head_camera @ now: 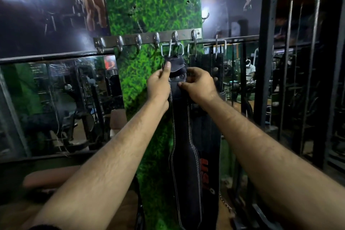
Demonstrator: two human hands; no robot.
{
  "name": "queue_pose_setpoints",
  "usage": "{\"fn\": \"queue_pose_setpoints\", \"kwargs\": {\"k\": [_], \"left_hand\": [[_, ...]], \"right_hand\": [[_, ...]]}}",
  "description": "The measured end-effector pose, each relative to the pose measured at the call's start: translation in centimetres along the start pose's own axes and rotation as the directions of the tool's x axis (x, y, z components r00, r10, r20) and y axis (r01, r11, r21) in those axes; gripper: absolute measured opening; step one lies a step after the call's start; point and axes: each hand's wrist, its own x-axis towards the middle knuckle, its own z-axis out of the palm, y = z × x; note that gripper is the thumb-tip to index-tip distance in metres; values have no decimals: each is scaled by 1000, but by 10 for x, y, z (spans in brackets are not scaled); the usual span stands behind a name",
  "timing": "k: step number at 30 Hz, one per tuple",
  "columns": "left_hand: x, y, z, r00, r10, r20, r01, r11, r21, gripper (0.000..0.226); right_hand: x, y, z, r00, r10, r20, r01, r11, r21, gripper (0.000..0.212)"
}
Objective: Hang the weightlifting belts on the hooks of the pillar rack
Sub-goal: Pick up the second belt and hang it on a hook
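Observation:
A steel hook rack (147,38) with several hooks crosses the green grass-patterned pillar (153,5). A black belt with white stitching (186,155) hangs by its metal buckle (171,49) from a hook right of the middle. My left hand (158,82) pinches the belt's top flap just under the buckle, thumb up. My right hand (199,84) grips the same belt from the right, thumb across its front. A second black belt (209,61) hangs from the hook to the right, partly hidden behind my right hand.
Several bare hooks (119,43) lie left of the belts. Mirrors flank the pillar, with a dark rail (56,57) along the left one. Black machine frames (291,61) stand at the right. A padded bench (50,175) sits low left. A chain (225,203) dangles near the belts' lower ends.

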Motion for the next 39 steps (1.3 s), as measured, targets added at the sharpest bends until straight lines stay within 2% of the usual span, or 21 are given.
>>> {"fn": "queue_pose_setpoints", "kwargs": {"k": [4, 8, 11, 14, 17, 21, 23, 25, 28, 30, 33, 36, 37, 39], "left_hand": [[-17, -9, -6, 999, -17, 40, 20, 997, -77, 23], [-34, -29, -15, 992, -17, 128, 28, 996, -85, 14], [-43, -45, -23, 989, 10, 148, -5, 999, -33, 16], [-56, -66, -34, 982, -22, 188, 19, 1000, 15, 16], [-72, -95, -52, 973, -92, 210, 83, 995, 51, 18], [-99, -136, -79, 958, -181, 221, 147, 976, 162, 14], [-116, -158, -92, 948, -234, 217, 189, 959, 211, 13], [-130, -173, -100, 935, -270, 228, 229, 954, 192, 9], [-139, -186, -107, 944, -247, 218, 214, 963, 164, 10], [-142, -193, -113, 947, -229, 223, 187, 963, 194, 14], [-153, -211, -127, 941, -282, 189, 229, 938, 261, 24], [-163, -234, -142, 915, -352, 194, 284, 908, 307, 8], [-167, -240, -146, 907, -370, 203, 292, 897, 330, 10], [-173, -251, -151, 895, -401, 195, 305, 870, 387, 32]], "right_hand": [[-11, 6, -3, 998, 32, 49, -26, 993, -115, 27], [-30, 39, 4, 975, 108, 195, -129, 987, 100, 33], [-47, 71, 12, 966, 115, 232, -158, 972, 174, 37], [-61, 98, 16, 955, 133, 263, -201, 948, 249, 38], [-71, 120, 22, 950, 121, 288, -195, 949, 246, 42], [-102, 156, 28, 923, 149, 355, -212, 966, 147, 44], [-124, 175, 31, 909, 159, 386, -237, 958, 161, 33], [-142, 189, 35, 913, 167, 372, -258, 943, 210, 8], [-166, 212, 45, 930, 190, 315, -280, 921, 271, 36], [-179, 225, 53, 936, 184, 301, -269, 924, 272, 37], [-189, 241, 61, 938, 191, 291, -273, 922, 274, 33], [-201, 255, 66, 919, 222, 325, -306, 923, 233, 41], [-206, 260, 68, 907, 236, 349, -321, 923, 213, 42], [-217, 269, 70, 891, 255, 375, -341, 922, 183, 43]]}}
